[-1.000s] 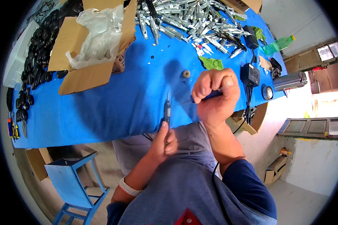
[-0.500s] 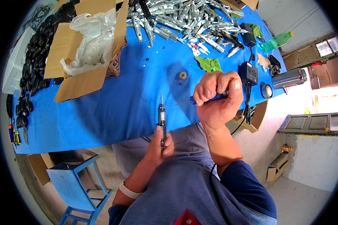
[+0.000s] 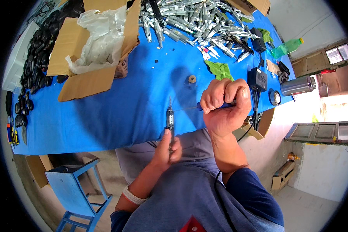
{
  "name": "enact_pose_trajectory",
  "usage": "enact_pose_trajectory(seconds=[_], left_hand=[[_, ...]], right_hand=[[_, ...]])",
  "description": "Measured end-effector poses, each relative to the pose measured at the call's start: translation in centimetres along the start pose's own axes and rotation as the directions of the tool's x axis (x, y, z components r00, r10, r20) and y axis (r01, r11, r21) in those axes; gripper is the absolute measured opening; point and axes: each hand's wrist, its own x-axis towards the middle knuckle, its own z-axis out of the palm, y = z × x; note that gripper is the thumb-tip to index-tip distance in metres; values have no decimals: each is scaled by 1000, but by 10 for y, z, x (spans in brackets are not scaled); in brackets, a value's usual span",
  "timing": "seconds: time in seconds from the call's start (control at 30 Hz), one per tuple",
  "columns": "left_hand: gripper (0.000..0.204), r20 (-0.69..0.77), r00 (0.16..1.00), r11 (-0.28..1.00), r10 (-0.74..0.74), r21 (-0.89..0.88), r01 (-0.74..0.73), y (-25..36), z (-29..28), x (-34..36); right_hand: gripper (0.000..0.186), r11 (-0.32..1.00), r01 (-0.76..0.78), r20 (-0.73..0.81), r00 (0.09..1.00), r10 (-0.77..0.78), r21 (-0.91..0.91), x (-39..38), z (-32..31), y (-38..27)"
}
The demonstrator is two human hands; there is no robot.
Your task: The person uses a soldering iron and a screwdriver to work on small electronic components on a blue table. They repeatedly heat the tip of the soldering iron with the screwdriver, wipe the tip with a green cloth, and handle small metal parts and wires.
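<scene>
Fingers of the left hand (image 3: 169, 146) pinch the upright metal part (image 3: 169, 120) (near bench edge); right hand (image 3: 224, 106) grips a screwdriver (image 3: 205, 105) lying crosswise toward it.

We see 2 things in hand above the near edge of the blue table: a slim grey, pen-shaped tool (image 3: 169, 121) held upright, its thin pointed tip up and its lower end pinched in the left hand (image 3: 168, 149). A small screwdriver with a blue handle (image 3: 205, 105) lies nearly level in the fisted right hand (image 3: 224, 106), its thin metal shaft reaching left so that the tip meets the side of the upright tool's upper body.
</scene>
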Motion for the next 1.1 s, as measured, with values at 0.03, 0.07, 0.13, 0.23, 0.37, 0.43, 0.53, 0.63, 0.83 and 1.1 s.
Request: enact_pose_trajectory(seconds=[0.03, 0.07, 0.13, 0.23, 0.37, 0.43, 0.53, 0.63, 0.83, 1.1], left_hand=[[60, 1, 1000, 1000, 2, 4, -2, 0, 0, 0], [60, 2, 1000, 1000, 3, 7, -3, 0, 0, 0], [60, 1, 1000, 1000, 1, 9, -1, 0, -1, 0], [59, -8, 1000, 1000, -12, -1, 12, 0, -1, 0], [59, -13, 999, 999, -30, -11, 30, 0, -1, 0], [59, -5, 1000, 1000, -20, -1, 20, 0, -1, 1], [59, -6, 1000, 1000, -16, 22, 16, 0, -2, 1], [59, -8, 1000, 999, -13, 31, 13, 0, -2, 0], [59, -24, 999, 1000, -27, 10, 27, 0, 0, 1], [59, -27, 1000, 999, 8, 39, -7, -1, 2, 1]], right_hand=[[40, 1000, -1, -1, 1000, 1, 1, 0, 0, 1], [40, 1000, -2, 4, 1000, 2, -7, 0, 0, 2], [40, 1000, -3, 14, 1000, 3, -23, 0, 0, 4], [38, 995, -13, 57, 998, 19, -103, 0, 1, 5], [42, 1000, -24, 4, 1000, 24, -9, 1, 2, 6], [42, 999, -35, 24, 999, 36, -8, 3, 2, 5], [42, 999, -48, 40, 998, 48, -2, 1, 1, 4], [42, 999, -21, 40, 999, 22, -27, 2, 1, 4], [40, 998, 22, 53, 998, -20, -55, 3, 1, 1], [13, 162, 108, 109, 994, -6, -981, 41, -38, -68]])
